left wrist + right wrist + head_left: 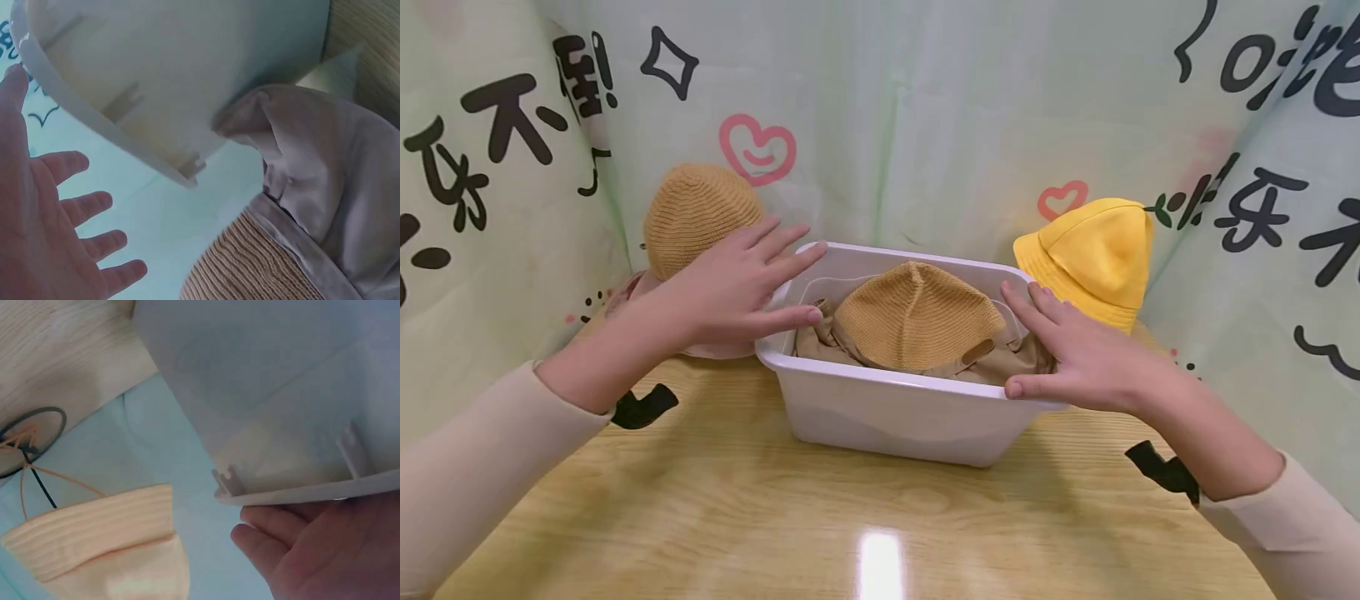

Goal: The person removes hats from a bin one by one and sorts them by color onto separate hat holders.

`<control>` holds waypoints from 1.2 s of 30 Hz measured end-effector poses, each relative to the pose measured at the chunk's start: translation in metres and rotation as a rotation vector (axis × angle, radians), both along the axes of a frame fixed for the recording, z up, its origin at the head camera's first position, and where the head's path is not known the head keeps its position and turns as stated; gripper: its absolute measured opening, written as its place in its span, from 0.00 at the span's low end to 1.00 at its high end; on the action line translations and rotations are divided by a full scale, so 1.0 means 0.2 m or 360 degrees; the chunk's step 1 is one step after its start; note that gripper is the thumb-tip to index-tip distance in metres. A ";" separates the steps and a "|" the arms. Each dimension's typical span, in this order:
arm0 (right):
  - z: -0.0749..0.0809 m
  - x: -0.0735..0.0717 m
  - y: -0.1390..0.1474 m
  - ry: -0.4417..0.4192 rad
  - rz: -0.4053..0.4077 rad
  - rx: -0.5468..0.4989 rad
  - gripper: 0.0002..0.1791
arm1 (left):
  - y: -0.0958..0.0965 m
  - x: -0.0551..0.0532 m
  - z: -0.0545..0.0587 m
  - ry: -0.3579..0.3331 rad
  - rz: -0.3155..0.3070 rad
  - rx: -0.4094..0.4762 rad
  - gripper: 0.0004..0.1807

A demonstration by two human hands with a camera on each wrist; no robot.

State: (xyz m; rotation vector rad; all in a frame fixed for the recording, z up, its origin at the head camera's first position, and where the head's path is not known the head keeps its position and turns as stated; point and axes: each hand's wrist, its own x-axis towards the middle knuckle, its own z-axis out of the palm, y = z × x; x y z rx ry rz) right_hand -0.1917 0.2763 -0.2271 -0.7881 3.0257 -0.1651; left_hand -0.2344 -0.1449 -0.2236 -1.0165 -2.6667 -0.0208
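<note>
A white plastic bin [895,417] stands on the table, holding a tan knitted hat [917,317] on top of brown cloth [827,346]. My left hand [730,275] hovers at the bin's left end with fingers spread, the thumb over the rim. In the left wrist view the fingers [94,206] are apart and grip nothing. On the right end of the rim rests my right hand [1082,354], its fingers extended and thumb apart. The right wrist view shows that hand [337,550] right against the rim [300,492].
Left of the bin, another tan knitted hat [700,208] sits above a dusty-pink hat [722,346], partly behind my left hand. A yellow bucket hat [1097,258] is at the back right, over a dark wire stand [59,419]. A printed curtain [925,125] surrounds the wooden table [737,483].
</note>
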 end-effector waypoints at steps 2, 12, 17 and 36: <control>0.00 0.00 0.00 -0.0025 -0.0015 0.0007 0.61 | 0.03 0.00 0.00 0.0016 -0.0027 -0.0009 0.44; -0.02 -0.01 0.00 -0.0043 -0.0060 0.0026 0.59 | 0.17 0.02 0.01 -0.0085 -0.0063 -0.0053 0.46; -0.02 -0.01 0.00 -0.0070 -0.0050 0.0008 0.58 | 0.23 0.01 -0.01 -0.0094 -0.0085 -0.0086 0.46; -0.02 0.00 0.00 -0.0063 -0.0031 0.0001 0.55 | 0.46 -0.03 -0.03 -0.0384 -0.0178 -0.0227 0.39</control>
